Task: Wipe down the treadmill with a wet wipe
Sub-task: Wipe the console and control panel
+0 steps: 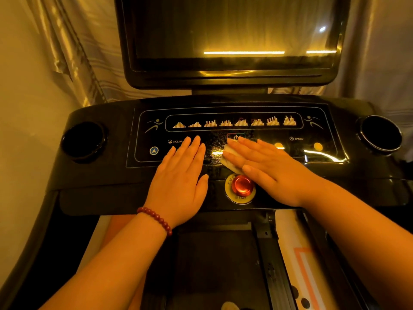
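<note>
A black treadmill [107, 175] is seen from above, with its glossy control panel [245, 130] spread across the middle of the view. A folded white wet wipe [228, 156] is pressed flat against the lower middle of this panel, just above a round red emergency stop button [242, 185] set in a yellow ring. The wipe is covered by the right hand [274, 166], whose fingers are laid out straight and close together over it, so that only the wipe's left edge is exposed. The left hand [181, 175] is laid palm down on the panel just to the left, with fingers straight and slightly spread; nothing is held in it, and a narrow gap is left between it and the wipe. A string of dark red beads [156, 219] is worn on the left wrist. A row of small lit yellow bar graphs [234, 123] is displayed above both hands, a round blue arrow button [154, 150] is seen left of the left hand, and a round yellow button [318, 146] is seen to the right. A round black cup holder [83, 139] is sunk into the console's left end and another [381, 133] into its right. A large dark screen [234, 30] is mounted above, against pale shiny curtains [73, 52].
</note>
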{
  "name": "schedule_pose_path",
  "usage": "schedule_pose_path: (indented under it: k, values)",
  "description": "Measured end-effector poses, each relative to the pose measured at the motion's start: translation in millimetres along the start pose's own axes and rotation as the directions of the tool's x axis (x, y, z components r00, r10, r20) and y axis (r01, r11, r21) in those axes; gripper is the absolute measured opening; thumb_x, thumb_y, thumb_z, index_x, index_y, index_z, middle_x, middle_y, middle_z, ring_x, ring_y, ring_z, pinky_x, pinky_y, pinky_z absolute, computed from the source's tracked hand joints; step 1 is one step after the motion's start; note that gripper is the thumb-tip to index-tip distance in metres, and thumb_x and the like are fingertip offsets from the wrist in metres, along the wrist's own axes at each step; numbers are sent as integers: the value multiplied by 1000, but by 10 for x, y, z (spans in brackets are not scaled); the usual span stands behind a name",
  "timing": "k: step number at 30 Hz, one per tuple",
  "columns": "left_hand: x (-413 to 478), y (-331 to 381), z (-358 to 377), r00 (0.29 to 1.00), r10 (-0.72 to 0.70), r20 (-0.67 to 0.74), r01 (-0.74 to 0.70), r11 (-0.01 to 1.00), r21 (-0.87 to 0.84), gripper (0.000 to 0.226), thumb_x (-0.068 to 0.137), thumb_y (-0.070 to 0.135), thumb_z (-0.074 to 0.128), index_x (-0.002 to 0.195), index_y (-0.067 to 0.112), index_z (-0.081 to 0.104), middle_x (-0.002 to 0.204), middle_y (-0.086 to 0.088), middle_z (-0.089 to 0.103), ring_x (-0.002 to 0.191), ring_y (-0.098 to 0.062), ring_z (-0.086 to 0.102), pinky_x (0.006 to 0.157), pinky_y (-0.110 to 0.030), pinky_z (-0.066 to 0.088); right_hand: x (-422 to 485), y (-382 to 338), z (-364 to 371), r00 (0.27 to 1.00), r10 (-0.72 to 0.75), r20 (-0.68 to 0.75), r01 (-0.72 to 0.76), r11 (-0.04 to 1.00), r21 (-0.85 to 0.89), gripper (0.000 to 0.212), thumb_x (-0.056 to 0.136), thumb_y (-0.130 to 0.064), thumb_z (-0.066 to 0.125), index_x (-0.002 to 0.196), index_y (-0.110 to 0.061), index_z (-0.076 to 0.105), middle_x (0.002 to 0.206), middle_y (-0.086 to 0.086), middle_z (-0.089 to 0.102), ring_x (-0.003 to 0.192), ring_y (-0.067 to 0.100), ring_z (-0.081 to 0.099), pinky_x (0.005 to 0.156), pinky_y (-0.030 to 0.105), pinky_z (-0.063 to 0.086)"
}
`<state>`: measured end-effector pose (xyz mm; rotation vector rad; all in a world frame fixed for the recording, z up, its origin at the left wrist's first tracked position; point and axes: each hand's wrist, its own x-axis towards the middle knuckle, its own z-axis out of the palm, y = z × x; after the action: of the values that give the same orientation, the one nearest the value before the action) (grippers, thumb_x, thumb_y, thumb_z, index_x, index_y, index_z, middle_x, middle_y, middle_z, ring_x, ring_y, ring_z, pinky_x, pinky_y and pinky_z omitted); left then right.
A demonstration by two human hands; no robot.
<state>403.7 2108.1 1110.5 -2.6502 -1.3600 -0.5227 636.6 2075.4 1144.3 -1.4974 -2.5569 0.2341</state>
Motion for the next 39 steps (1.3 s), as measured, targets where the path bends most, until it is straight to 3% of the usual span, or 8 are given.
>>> schedule_pose_path:
  k: [5,11,14,18,22,25,29,39]
  values:
    - [-35,115,25,1000,12,-3,-12,999,31,68,92,44,16,150,9,22,158,-9,17,145,-19,9,117,-38,8,133,-84,47,998,20,-60,-19,1000,11,58,95,-54,0,150,-39,7,156,-21,-6,143,-6,-14,110,12,-17]
    - [-79,156,53,1000,26,8,-26,996,85,67,92,43,16,149,8,22,157,-10,20,145,-22,14,116,-39,10,-444,-58,261,970,170,-173,-158,984,79,58,94,-58,-1,149,-40,7,159,-18,-1,145,-2,-9,121,34,-1]
    - [-83,167,74,1000,17,12,-18,994,110,67,93,43,15,149,9,21,157,-10,19,145,-22,13,116,-39,9,-375,-92,265,963,200,-182,-190,979,70,61,91,-61,-4,148,-39,6,159,-16,-2,146,1,-10,121,31,-3]
    - [-102,190,80,999,26,24,-28,992,123,68,91,44,10,151,10,15,159,-8,13,146,-21,7,116,-37,4,-223,-132,243,951,218,-222,-217,976,29,62,91,-58,-4,147,-36,3,156,-16,-5,145,2,-10,115,22,-10]
    - [-143,213,95,1000,16,23,-19,989,149,67,92,43,12,150,10,14,158,-9,14,146,-21,8,115,-38,4,-529,-173,487,909,272,-314,-310,947,-78,64,96,-57,-6,152,-28,6,160,-7,0,148,11,-3,119,32,0]
    - [-165,238,107,1000,15,17,-17,989,145,64,93,41,17,149,8,15,157,-11,20,145,-24,15,115,-39,11,-680,-232,650,884,288,-369,-367,916,-163,61,101,-51,7,153,-20,16,160,2,12,148,20,11,118,33,7]
    - [-213,261,122,1000,9,4,-9,989,149,61,95,40,17,146,10,7,157,-10,17,144,-20,10,114,-39,10,-798,-168,687,926,163,-341,-251,940,-232,61,102,-50,16,153,-18,18,160,3,16,148,20,12,117,33,10]
    - [-270,375,106,997,-70,27,66,991,120,63,95,39,13,151,10,13,159,-7,12,144,-16,4,116,-35,5,-948,99,684,959,-111,-260,7,928,-372,59,99,-38,37,152,-17,25,158,5,22,147,22,19,117,36,19]
